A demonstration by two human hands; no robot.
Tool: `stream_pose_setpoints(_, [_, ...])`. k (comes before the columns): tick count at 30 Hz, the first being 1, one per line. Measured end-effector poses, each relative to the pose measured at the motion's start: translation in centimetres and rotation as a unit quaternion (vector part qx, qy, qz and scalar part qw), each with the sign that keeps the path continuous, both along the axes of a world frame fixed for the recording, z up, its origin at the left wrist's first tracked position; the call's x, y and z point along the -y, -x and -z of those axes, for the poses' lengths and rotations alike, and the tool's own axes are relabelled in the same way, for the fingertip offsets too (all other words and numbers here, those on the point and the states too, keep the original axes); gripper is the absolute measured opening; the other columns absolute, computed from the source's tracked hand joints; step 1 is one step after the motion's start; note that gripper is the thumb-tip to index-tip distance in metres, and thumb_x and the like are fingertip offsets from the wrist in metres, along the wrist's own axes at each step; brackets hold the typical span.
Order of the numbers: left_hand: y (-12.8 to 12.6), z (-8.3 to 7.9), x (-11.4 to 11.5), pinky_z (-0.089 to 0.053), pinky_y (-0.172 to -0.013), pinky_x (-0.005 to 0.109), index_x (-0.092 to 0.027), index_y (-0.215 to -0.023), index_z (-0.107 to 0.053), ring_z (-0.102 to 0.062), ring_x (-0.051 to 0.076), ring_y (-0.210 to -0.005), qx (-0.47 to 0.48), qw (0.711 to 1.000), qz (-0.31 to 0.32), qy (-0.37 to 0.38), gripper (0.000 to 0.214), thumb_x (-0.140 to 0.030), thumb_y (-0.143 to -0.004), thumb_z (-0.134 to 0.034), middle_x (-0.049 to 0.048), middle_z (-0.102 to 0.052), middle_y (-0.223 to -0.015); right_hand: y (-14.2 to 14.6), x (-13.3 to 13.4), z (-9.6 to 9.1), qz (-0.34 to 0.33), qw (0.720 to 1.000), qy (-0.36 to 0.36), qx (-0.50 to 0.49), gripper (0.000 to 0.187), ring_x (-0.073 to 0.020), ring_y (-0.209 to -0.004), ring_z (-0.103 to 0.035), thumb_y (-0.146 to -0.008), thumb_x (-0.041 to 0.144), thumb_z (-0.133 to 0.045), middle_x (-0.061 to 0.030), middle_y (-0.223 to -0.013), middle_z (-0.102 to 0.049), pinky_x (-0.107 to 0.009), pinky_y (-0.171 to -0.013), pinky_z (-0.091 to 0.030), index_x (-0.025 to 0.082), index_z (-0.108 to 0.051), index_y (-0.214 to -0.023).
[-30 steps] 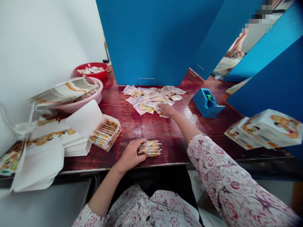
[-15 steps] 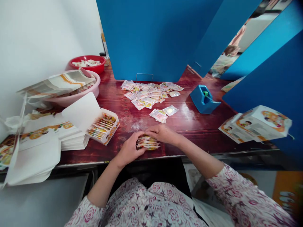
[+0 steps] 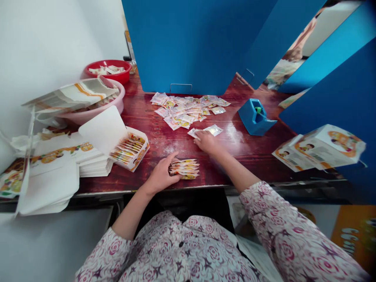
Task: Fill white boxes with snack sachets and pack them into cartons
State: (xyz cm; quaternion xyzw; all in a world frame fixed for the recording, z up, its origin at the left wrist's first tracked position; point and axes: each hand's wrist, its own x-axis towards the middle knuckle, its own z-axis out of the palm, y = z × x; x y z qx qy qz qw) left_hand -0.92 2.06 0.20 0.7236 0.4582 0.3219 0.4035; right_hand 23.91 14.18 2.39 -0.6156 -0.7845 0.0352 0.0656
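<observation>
A row of small printed sachets (image 3: pixel 186 167) stands on edge, packed together, at the table's front edge. My left hand (image 3: pixel 161 174) curves around its left end, thumb in front and fingers behind, holding the row together. Farther forward, my right hand (image 3: pixel 208 141) reaches over a loose sachet (image 3: pixel 192 133), its fingers extended and touching it. The hand covers most of that sachet, which lies flat. Right beside it is another sachet (image 3: pixel 214 129), silvery side up. Behind them spreads a loose pile of sachets (image 3: pixel 185 111).
An open carton (image 3: pixel 138 154) filled with sachets stands left, by stacked flat cartons (image 3: pixel 49 180). Pink (image 3: pixel 117 103) and red basins (image 3: pixel 127 72) are behind. A blue tape dispenser (image 3: pixel 255 117) and closed cartons (image 3: pixel 320 147) stand right. Blue partitions (image 3: pixel 188 43) border the back.
My right hand has left the sachet row and moved forward and right onto a loose sachet. My left hand stays at the row. The view has tilted slightly.
</observation>
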Motion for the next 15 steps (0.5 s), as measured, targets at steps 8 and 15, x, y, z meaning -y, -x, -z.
stream_pose_setpoints(8, [-0.1, 0.5, 0.1, -0.047, -0.107, 0.045, -0.017, -0.143, -0.042, -0.062, 0.027, -0.12, 0.007, 1.0, 0.005, 0.015, 0.075, -0.024, -0.074, -0.071, 0.0141, -0.061, -0.133, 1.8, 4.5, -1.7, -0.099, 0.957, 0.088, -0.258, 0.032, -0.021, -0.089, -0.068, -0.097, 0.036, -0.048, -0.0044, -0.097, -0.076, -0.031, -0.084, -0.05, 0.021, -0.075, -0.102])
stream_pose_setpoints(15, [0.0, 0.7, -0.1, -0.04, -0.115, 0.047, -0.016, -0.154, -0.026, -0.049, 0.03, -0.136, 0.037, 0.999, 0.001, -0.013, 0.093, -0.024, -0.073, -0.071, 0.0185, -0.041, -0.154, 3.7, 8.4, -3.5, -0.235, 0.921, 0.208, -0.229, 0.047, -0.0186, -0.085, -0.065, -0.102, 0.05, -0.038, -0.0052, -0.098, -0.074, -0.028, -0.079, -0.05, 0.019, -0.074, -0.102])
